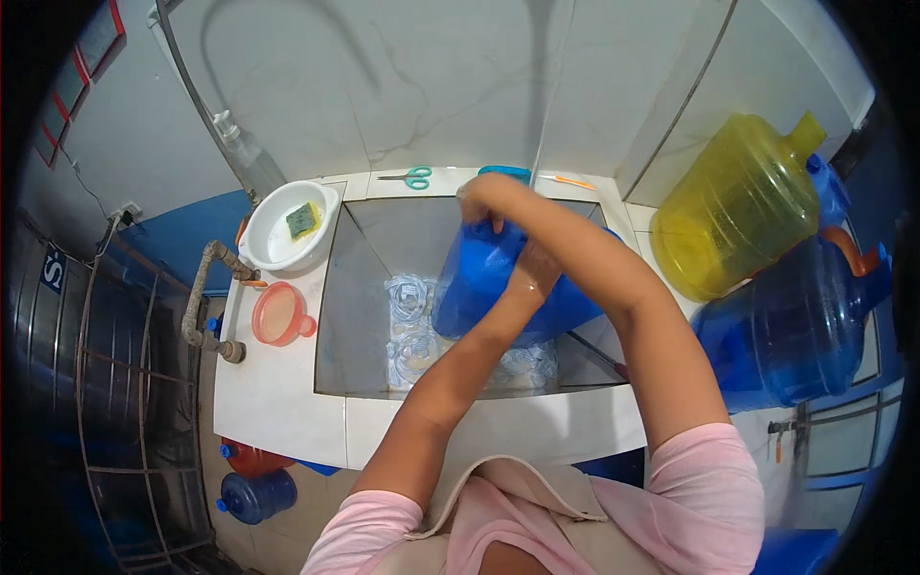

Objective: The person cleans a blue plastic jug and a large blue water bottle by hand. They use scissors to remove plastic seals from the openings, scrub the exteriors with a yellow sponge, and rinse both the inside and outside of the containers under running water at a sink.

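Observation:
A blue translucent plastic water container (467, 287) leans in the grey-tiled sink basin (359, 266). Against its upper side lies my left hand (535, 272), its fingers hidden by the container and my right forearm. My right hand (485, 198) is bent over the container's top end, blurred, with fingers pointing down; whether it grips is not clear. My forearms cross, the right above the left. Under the container is a patterned white-and-blue mat (411, 356). A thin rod with a dark red handle (620, 371) rests at the basin's right front.
On the left counter stand a white plastic basin (269, 233) with a sponge (302, 221), a red funnel (277, 314) and a pump bottle (255, 162). Scissors (417, 177) lie on the back ledge. Yellow (733, 208) and blue (783, 323) water jugs occupy the right side.

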Demonstrator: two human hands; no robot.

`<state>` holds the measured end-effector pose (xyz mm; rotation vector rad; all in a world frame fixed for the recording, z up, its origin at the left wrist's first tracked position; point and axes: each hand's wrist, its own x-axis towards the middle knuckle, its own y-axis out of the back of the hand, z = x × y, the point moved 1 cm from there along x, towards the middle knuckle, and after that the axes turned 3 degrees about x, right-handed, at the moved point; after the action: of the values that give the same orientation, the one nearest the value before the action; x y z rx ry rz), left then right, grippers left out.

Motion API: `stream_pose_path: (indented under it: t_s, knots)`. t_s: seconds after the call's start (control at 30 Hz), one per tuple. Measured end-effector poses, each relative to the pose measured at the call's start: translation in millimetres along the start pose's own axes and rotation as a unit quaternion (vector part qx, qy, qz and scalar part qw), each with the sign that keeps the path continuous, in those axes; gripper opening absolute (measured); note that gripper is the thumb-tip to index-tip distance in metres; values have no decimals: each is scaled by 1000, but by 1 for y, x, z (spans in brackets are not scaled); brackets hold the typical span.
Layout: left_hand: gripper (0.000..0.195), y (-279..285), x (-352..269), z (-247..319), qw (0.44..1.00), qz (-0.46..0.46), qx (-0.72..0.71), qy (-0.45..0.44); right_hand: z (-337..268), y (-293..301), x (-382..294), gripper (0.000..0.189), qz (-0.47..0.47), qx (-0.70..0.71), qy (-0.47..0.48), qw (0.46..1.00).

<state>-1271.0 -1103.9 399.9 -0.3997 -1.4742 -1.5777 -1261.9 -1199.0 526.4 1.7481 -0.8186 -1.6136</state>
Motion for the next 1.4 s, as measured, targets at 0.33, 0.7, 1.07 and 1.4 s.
stream_pose_path:
  t_s: [0.33, 0.7, 1.07, 1.4]
  knots:
    - [13, 7, 27, -40, 1000, -10, 8, -16, 115, -18, -33, 10, 113, 664, 39, 738]
    - [46, 75, 47, -98, 876, -469, 109, 34, 121, -15, -32, 12, 146, 616, 94, 768]
    - [32, 166, -84, -78, 883, -228, 138, 386, 111, -9, -44, 13, 171, 576, 80, 796]
    - [20, 275, -89, -52, 964, -72, 225, 120, 107, -42, 11, 14, 191, 692, 53, 694]
